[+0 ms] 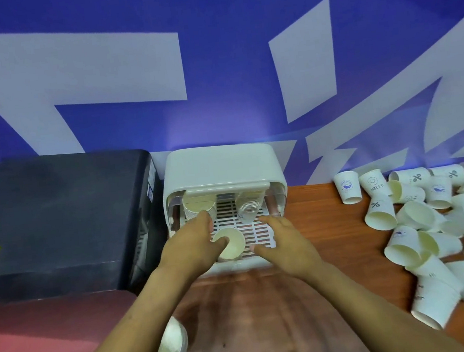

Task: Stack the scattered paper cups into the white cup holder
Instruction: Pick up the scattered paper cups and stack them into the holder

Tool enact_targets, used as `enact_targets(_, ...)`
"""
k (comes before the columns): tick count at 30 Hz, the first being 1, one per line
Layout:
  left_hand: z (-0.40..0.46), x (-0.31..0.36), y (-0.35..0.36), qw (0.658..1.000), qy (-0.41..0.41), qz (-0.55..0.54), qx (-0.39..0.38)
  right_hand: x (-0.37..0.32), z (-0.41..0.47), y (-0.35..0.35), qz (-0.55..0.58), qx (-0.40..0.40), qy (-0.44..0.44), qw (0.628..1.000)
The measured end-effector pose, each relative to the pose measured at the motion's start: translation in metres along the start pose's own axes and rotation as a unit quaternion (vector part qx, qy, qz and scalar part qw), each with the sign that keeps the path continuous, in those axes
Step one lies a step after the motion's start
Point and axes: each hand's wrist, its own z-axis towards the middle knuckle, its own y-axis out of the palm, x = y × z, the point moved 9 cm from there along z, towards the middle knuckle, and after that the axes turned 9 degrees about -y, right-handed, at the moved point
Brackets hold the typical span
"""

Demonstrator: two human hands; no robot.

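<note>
Mid-placing, I'd say — left hand (195,245) pinches a paper cup (229,243) on the white cup holder (221,168) tray, right hand (282,238) open beside it — next it needs nesting into the far-left stack (199,205).

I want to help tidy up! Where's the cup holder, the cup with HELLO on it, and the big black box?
cup holder (221,165): head view, its white top.
HELLO cup (374,183): head view, its printed side.
black box (55,213): head view, its top.

Head view: looks forward-down, close over table (331,222); edges blurred.
</note>
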Motion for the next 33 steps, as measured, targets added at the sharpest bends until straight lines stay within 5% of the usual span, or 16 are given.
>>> enact_targets(9, -0.049, 0.089, 0.046, 0.997, 0.067, -0.03, -0.022, 0.038, -0.05, -0.057, 0.008, 0.048, 0.004, 0.999)
enact_targets(16, -0.082, 0.174, 0.111, 0.998, 0.051, -0.014, -0.015, 0.143, -0.115, -0.124, 0.021, 0.053, 0.031, 0.998)
enact_targets(23, -0.109, 0.275, 0.231, 0.995, 0.053, -0.001, -0.085, 0.268, -0.173, -0.183, 0.002, 0.041, 0.082, 0.996)
enact_targets(33, -0.112, 0.325, 0.327, 0.988, 0.031, 0.036, -0.144, 0.344, -0.18, -0.182, -0.052, -0.007, 0.084, 0.995)
